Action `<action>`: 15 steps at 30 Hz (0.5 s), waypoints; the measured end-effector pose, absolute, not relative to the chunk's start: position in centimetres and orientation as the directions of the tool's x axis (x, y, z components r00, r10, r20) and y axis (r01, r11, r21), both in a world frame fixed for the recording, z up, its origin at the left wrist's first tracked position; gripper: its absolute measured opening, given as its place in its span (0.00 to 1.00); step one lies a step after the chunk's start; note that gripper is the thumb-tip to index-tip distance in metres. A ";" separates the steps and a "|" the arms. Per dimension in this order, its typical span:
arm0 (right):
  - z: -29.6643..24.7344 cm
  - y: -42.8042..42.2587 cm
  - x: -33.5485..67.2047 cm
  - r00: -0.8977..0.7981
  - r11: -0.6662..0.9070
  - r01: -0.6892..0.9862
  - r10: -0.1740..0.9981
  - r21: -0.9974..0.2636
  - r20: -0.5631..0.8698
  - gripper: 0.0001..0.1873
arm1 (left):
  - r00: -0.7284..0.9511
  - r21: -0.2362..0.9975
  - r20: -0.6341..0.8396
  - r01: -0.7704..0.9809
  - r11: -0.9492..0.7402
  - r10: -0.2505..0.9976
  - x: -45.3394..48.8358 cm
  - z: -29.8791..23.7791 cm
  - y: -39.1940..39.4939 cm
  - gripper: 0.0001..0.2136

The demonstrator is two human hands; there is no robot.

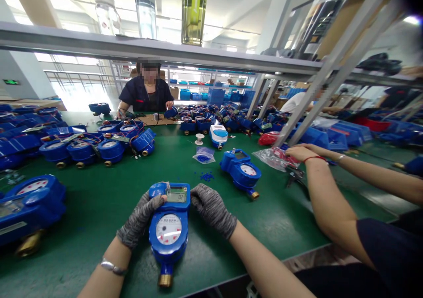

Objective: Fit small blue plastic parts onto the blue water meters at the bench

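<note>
A blue water meter with a round white dial and a small lit display lies face up before me, its brass fitting toward me. My left hand, in a grey fingerless glove, wraps its left side, thumb beside the display. Gloved the same way, my right hand is curled against the right edge of the display housing; its fingertips are partly hidden. A thin twisted wire shows at the housing's top. Beyond are loose small blue pieces, a clear bag of them and another blue meter.
More meters crowd the left: one large one nearby and an opened row. A white spool and a white-topped meter stand ahead. A co-worker's arms reach in from the right. A shelf crosses above.
</note>
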State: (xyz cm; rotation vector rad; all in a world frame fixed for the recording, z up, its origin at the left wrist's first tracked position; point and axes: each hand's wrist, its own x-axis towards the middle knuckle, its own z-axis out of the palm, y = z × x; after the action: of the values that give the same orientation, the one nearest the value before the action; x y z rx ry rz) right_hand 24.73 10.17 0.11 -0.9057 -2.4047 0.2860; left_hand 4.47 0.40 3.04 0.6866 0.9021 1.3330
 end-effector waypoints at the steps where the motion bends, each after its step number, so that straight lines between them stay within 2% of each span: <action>1: 0.1 10.2 24.8 -0.638 0.769 0.546 0.639 -0.334 0.428 0.08 | 0.003 0.849 -0.154 -0.511 0.134 0.988 4.5 3.1 0.4 0.33; 6: -0.6 9.8 25.5 -0.725 0.863 0.491 0.482 -0.122 0.491 0.12 | 0.024 0.864 -0.133 -0.487 0.128 0.991 4.6 3.2 0.4 0.31; 9: -0.8 9.5 26.0 -0.743 0.884 0.453 0.444 -0.113 0.500 0.14 | 0.028 0.865 -0.123 -0.486 0.121 0.992 4.5 3.1 0.4 0.30; 10: -0.7 9.4 26.2 -0.741 0.883 0.440 0.459 -0.162 0.489 0.14 | 0.026 0.864 -0.128 -0.488 0.124 0.991 4.4 3.0 0.4 0.31; 12: -0.4 9.6 26.3 -0.701 0.826 0.421 0.558 -0.374 0.444 0.13 | 0.026 0.858 -0.142 -0.495 0.136 0.990 4.3 2.8 0.4 0.31; 13: -0.2 9.7 26.2 -0.663 0.745 0.409 0.639 -0.526 0.389 0.13 | 0.025 0.856 -0.147 -0.497 0.139 0.989 4.3 2.7 0.4 0.32; 15: 0.1 10.1 25.6 -0.584 0.429 0.347 0.794 -0.834 0.165 0.15 | 0.020 0.859 -0.137 -0.496 0.129 0.990 4.2 2.6 0.3 0.33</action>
State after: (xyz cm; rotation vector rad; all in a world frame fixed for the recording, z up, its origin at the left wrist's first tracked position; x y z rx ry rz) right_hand 25.58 10.11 0.12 -0.9596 -2.1344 1.0626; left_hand 4.21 0.33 2.60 0.7182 0.8941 1.3222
